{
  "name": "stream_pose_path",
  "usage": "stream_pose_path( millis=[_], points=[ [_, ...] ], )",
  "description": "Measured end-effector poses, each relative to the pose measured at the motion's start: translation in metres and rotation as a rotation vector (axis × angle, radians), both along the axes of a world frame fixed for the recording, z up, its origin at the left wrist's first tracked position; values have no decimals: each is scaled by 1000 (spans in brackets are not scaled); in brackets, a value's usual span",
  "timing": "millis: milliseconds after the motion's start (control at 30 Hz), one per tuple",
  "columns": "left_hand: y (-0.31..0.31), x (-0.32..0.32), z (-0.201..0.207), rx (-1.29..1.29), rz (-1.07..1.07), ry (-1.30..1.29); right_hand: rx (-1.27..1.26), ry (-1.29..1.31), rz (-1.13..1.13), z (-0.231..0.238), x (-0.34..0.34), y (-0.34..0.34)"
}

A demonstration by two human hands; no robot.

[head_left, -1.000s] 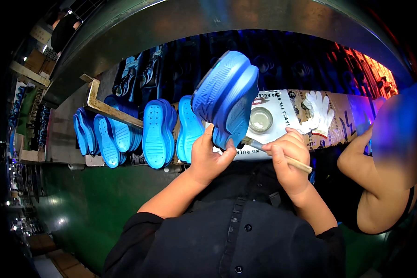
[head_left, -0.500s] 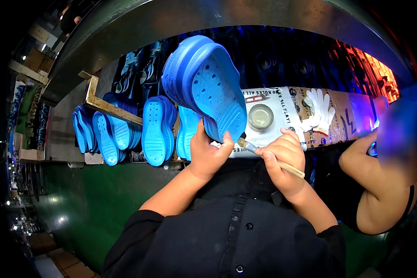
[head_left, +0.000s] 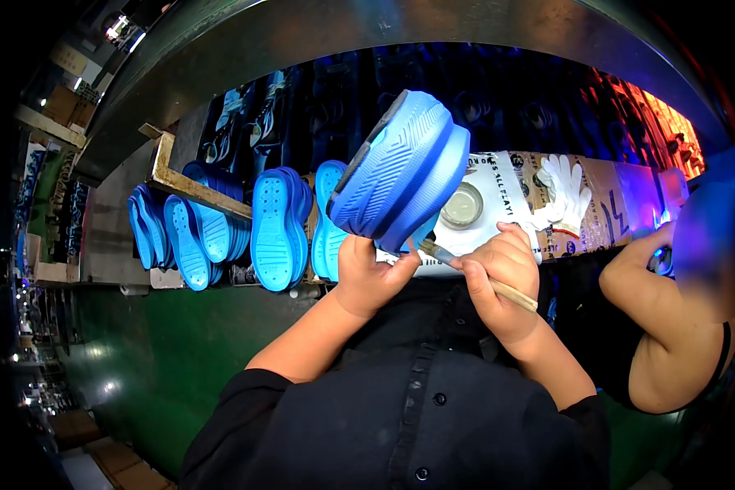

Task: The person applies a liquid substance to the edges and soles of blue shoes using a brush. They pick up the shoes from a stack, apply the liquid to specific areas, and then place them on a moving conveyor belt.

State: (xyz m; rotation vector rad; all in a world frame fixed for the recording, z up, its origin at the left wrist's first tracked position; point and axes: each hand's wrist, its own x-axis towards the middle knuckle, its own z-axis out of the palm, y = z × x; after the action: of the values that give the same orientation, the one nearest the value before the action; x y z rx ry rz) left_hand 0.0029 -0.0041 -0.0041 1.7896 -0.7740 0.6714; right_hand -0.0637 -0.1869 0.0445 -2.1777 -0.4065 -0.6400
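My left hand (head_left: 374, 275) is closed around the lower end of a blue shoe sole (head_left: 412, 167), which stands tilted up with its ridged sidewall facing me. A dark strip runs along its upper left edge. Between the fingers of my right hand (head_left: 502, 278) is a paintbrush (head_left: 513, 296) with a wooden handle, its bristles pointing at the sole's lower end beside my left thumb. Whether the bristles touch the sole I cannot tell. Just beyond them, a round dish of pale liquid (head_left: 462, 206) rests on a white printed sheet (head_left: 498, 192).
Stacked blue soles (head_left: 276, 229) line the bench to the left, under a worn wooden bar (head_left: 196, 192). White gloves (head_left: 565, 196) lie on cardboard at right. A metal beam (head_left: 367, 24) spans the far side, above dark rows of shoes. A co-worker's bare arm (head_left: 670, 343) is close on my right.
My left hand has turned the sole over, from its hollowed inner face to its ridged side, and its top has swung right. The right hand and brush have hardly moved.
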Motion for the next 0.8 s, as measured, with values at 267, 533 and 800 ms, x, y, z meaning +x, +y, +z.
stream_pose_path(
  millis=[267, 533, 800],
  points=[
    [-2, -4, -2, -179, -15, 323, 277, 9, -45, 0, -18, -25],
    [11, 8, 92, -466, -485, 903, 780, 160, -405, -35, -36, -67],
    [-104, 16, 165, 197, -1184, 1446, 912, 228, -471, -48, -65, -111]
  ],
)
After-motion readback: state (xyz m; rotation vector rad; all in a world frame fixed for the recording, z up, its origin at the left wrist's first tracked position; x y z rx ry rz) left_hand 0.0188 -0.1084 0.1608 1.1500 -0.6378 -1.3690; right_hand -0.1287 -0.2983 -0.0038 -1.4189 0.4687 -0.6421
